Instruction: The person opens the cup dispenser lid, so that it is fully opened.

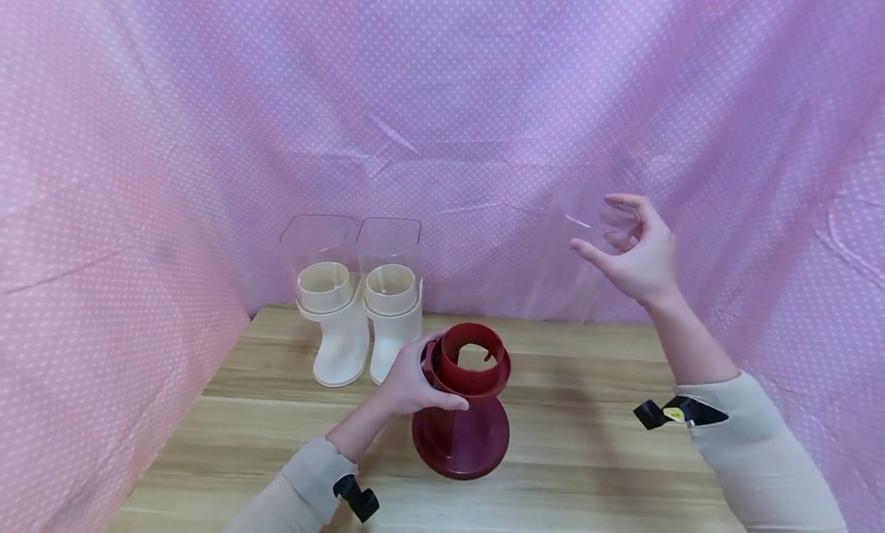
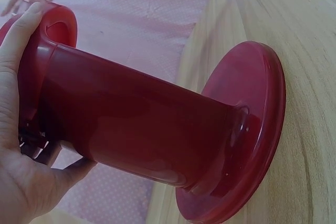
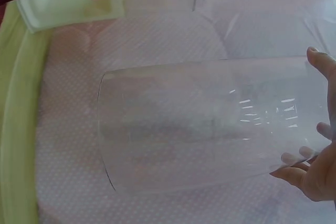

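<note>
My left hand (image 1: 411,383) grips a dark red dispenser stand (image 1: 462,441) by its upper part, below the open round collar (image 1: 473,383). The left wrist view shows its smooth column (image 2: 126,114) and wide round foot (image 2: 236,93), with the foot on the table. Up and to the right, my right hand (image 1: 643,253) holds a clear plastic container (image 1: 563,241), thumb on one side and fingers on the other. In the right wrist view the see-through container (image 3: 199,124) lies across the picture, apart from the red stand. Its edges are faint in the head view.
Two cream-white dispenser stands (image 1: 342,352) with clear containers (image 1: 389,237) around their collars stand side by side at the back left of the wooden table (image 1: 588,441). A pink dotted cloth (image 1: 470,95) hangs behind and at both sides.
</note>
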`<state>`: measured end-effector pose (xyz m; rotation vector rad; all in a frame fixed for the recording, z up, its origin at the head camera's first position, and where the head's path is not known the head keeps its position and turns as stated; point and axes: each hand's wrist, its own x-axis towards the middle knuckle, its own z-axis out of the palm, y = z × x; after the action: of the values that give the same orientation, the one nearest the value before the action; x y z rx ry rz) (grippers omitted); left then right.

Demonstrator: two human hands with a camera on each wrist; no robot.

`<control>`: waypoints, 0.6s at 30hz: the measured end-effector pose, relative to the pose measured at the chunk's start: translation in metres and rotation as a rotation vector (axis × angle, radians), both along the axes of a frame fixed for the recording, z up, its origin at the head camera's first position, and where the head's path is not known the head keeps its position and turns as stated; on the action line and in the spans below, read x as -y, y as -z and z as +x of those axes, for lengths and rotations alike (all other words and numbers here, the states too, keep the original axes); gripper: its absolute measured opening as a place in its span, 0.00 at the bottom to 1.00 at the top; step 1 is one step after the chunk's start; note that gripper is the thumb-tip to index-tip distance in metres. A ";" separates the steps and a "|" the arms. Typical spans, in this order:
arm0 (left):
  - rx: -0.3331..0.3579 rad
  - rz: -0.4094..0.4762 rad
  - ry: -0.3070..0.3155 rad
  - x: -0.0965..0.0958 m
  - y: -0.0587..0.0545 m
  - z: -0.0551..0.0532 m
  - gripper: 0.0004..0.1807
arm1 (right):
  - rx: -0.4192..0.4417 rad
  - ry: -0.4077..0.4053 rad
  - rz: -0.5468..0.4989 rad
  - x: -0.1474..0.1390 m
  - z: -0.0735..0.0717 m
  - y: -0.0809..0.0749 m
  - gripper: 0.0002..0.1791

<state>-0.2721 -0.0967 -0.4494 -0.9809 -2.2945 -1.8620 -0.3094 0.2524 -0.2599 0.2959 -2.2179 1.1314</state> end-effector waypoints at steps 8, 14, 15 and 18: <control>-0.003 -0.008 -0.003 -0.002 -0.001 0.001 0.56 | 0.078 0.019 0.040 -0.004 -0.014 0.036 0.45; 0.005 -0.012 -0.003 -0.002 -0.001 0.001 0.57 | 0.125 -0.017 0.035 -0.007 -0.025 0.062 0.48; 0.006 -0.014 -0.004 -0.001 -0.001 0.001 0.57 | 0.133 -0.016 0.036 -0.008 -0.027 0.067 0.48; 0.012 -0.009 -0.005 -0.001 0.000 0.001 0.57 | 0.152 -0.003 0.039 -0.009 -0.032 0.078 0.49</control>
<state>-0.2714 -0.0960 -0.4490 -0.9675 -2.3124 -1.8622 -0.3411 0.2610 -0.3381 0.2367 -2.3746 1.1471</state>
